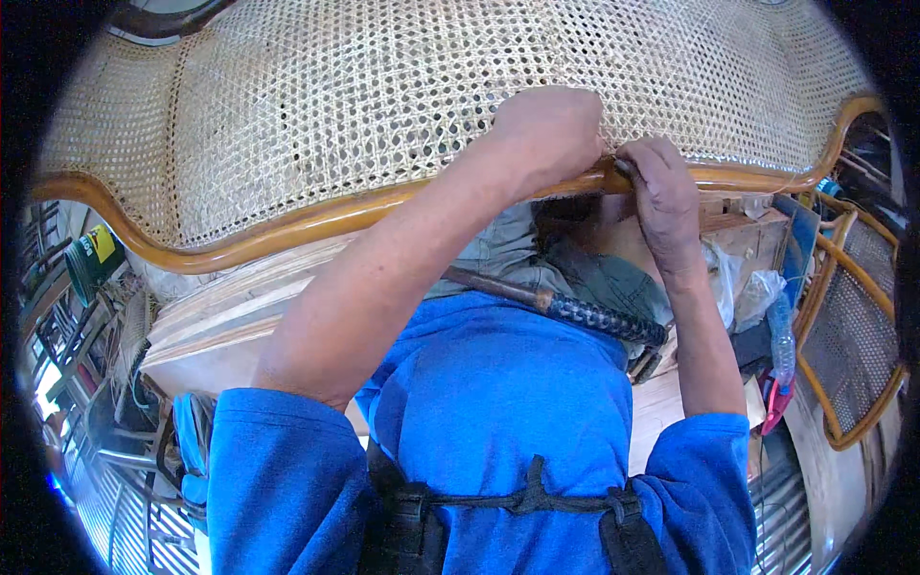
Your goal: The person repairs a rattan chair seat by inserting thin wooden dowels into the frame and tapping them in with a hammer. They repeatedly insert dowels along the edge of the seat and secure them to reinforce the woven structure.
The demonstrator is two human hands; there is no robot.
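Note:
A large woven cane panel (402, 105) spreads across the upper view, bordered along its near side by a curved, glossy brown rattan rail (316, 222). My left hand (551, 125) is closed in a fist over the panel, just above the rail; whatever it grips is hidden. Beside it on the right, my right hand (663, 192) has its fingers bent and pressed together at the rail, thumb against its upper edge. Anything between those fingertips is too small to make out. Across my lap lies a tool with a black wrapped handle (604, 318).
Stacked pale boards (240, 311) stand under the panel at the left, near a dark green can (94, 259). At the right are a clear plastic bottle (783, 335), plastic bags (757, 295) and another rattan-framed cane piece (853, 335).

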